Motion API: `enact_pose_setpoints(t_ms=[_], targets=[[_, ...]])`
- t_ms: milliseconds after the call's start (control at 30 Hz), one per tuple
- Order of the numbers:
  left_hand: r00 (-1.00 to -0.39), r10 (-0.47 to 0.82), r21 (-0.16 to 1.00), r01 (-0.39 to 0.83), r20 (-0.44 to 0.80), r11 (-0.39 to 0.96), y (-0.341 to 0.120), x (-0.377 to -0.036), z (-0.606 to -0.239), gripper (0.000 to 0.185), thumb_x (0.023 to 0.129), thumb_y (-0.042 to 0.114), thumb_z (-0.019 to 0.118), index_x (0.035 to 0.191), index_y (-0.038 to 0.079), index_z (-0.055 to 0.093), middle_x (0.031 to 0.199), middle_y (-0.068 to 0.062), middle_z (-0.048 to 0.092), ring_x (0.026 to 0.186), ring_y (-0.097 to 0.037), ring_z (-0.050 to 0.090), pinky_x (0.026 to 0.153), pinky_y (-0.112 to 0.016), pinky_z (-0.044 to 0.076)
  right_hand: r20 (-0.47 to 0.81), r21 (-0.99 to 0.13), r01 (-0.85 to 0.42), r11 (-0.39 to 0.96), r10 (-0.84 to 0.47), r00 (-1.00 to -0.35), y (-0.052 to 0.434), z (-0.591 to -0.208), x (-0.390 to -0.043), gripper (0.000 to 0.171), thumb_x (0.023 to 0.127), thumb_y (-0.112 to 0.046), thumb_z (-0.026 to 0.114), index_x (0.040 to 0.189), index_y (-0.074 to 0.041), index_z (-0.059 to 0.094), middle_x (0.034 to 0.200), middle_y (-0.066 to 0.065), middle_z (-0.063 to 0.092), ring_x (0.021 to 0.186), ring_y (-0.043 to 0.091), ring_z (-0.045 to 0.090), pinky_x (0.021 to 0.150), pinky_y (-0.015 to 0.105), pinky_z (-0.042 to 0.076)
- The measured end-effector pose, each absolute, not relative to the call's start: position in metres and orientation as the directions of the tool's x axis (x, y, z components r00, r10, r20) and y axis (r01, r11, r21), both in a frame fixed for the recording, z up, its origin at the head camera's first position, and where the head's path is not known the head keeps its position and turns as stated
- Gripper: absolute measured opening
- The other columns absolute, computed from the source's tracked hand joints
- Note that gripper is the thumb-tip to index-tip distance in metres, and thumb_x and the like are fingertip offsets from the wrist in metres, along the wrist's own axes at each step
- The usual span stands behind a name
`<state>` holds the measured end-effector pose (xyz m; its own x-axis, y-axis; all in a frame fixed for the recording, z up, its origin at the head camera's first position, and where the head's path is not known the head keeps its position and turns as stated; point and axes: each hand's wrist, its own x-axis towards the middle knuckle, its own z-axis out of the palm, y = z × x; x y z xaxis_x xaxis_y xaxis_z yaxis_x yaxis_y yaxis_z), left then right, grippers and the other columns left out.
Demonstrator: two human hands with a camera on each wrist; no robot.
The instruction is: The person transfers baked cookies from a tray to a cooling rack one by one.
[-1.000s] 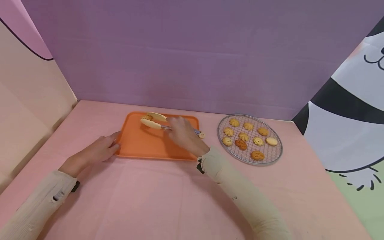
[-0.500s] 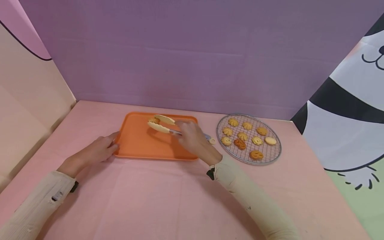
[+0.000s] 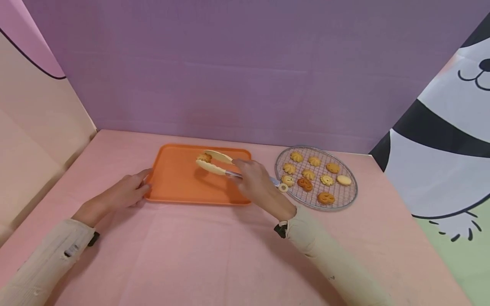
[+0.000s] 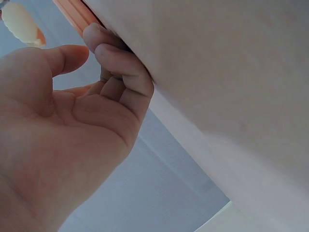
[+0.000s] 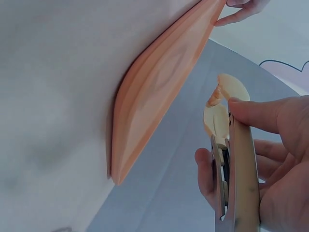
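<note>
My right hand [image 3: 245, 170] grips cream-tipped metal tongs [image 3: 215, 163] over the far right part of an orange tray [image 3: 176, 187]. A small golden cookie [image 3: 204, 157] sits pinched between the tong tips, above the tray. In the right wrist view the tongs [image 5: 239, 164] run up from my right hand [image 5: 218, 130] to the cookie [image 5: 212, 99], beside the tray [image 5: 159, 82]. My left hand [image 3: 139, 182] lies on the table with its fingertips against the tray's left edge. In the left wrist view the left hand [image 4: 89, 46] has loosely curled fingers touching the tray rim [image 4: 72, 10], thumb apart.
A round wire rack [image 3: 340, 193] to the right of the tray holds several cookies [image 3: 305, 183]. The pink table [image 3: 214, 255] is walled by a purple panel behind, a beige panel at left and a panda panel at right.
My right hand has carried the tongs and the cookie rightward over the tray, toward the rack. The left hand has stayed at the tray's edge.
</note>
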<state>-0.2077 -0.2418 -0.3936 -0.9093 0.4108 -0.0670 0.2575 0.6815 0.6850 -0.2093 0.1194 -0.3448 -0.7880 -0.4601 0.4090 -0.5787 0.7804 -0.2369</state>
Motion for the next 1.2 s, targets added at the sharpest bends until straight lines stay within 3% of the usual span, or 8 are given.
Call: enact_pose_setpoints(t_ms=[400, 733, 900, 1100, 1200], targets=[[-0.910, 0.410, 0.675, 0.262, -0.066, 0.690, -0.241, -0.205, -0.391, 0.060, 0.103, 0.011, 0.048, 0.152, -0.010, 0.021, 0.076, -0.004, 0.057, 0.054, -0.014, 0.050, 0.050, -0.026, 0.044, 0.401, -0.241, -0.534, 0.811, -0.417, -0.815, 0.150, -0.338, -0.184, 0.041, 0.088, -0.020, 0.078, 0.122, -0.002, 0.065, 0.091, 0.009, 0.073, 0.077, 0.025, 0.063, 0.065, 0.038, 0.053], [-0.909, 0.412, 0.665, 0.274, -0.056, 0.695, -0.241, -0.206, -0.392, 0.060, 0.103, 0.010, 0.048, 0.152, -0.010, 0.022, 0.074, -0.004, 0.055, 0.053, -0.014, 0.050, 0.051, -0.026, 0.044, 0.491, -0.231, -0.548, 0.804, -0.389, -0.779, 0.176, -0.341, -0.168, 0.041, 0.082, -0.016, 0.082, 0.118, -0.002, 0.068, 0.095, 0.011, 0.073, 0.066, 0.018, 0.054, 0.057, 0.034, 0.048], [-0.911, 0.408, 0.666, 0.268, -0.060, 0.696, -0.242, -0.206, -0.392, 0.059, 0.103, 0.011, 0.048, 0.152, -0.009, 0.022, 0.072, -0.004, 0.055, 0.053, -0.014, 0.049, 0.050, -0.027, 0.043, 0.475, -0.251, -0.517, 0.819, -0.361, -0.802, 0.189, -0.341, -0.158, 0.044, 0.081, -0.013, 0.083, 0.120, -0.001, 0.067, 0.100, 0.013, 0.072, 0.071, 0.019, 0.058, 0.058, 0.033, 0.049], [-0.907, 0.418, 0.671, 0.276, -0.055, 0.688, -0.242, -0.207, -0.393, 0.059, 0.103, 0.010, 0.047, 0.153, -0.008, 0.022, 0.071, -0.003, 0.054, 0.051, -0.014, 0.048, 0.048, -0.027, 0.043, 0.491, -0.216, -0.482, 0.849, -0.332, -0.805, 0.211, -0.342, -0.143, 0.042, 0.079, -0.012, 0.085, 0.116, -0.006, 0.066, 0.088, 0.008, 0.070, 0.074, 0.023, 0.059, 0.059, 0.036, 0.050], [-0.906, 0.418, 0.677, 0.268, -0.064, 0.685, -0.243, -0.207, -0.394, 0.059, 0.103, 0.010, 0.046, 0.153, -0.007, 0.022, 0.069, -0.003, 0.053, 0.050, -0.013, 0.047, 0.047, -0.027, 0.042, 0.506, -0.209, -0.477, 0.853, -0.323, -0.800, 0.222, -0.345, -0.137, 0.041, 0.079, -0.011, 0.084, 0.116, -0.007, 0.066, 0.089, 0.009, 0.070, 0.078, 0.025, 0.062, 0.061, 0.039, 0.051]])
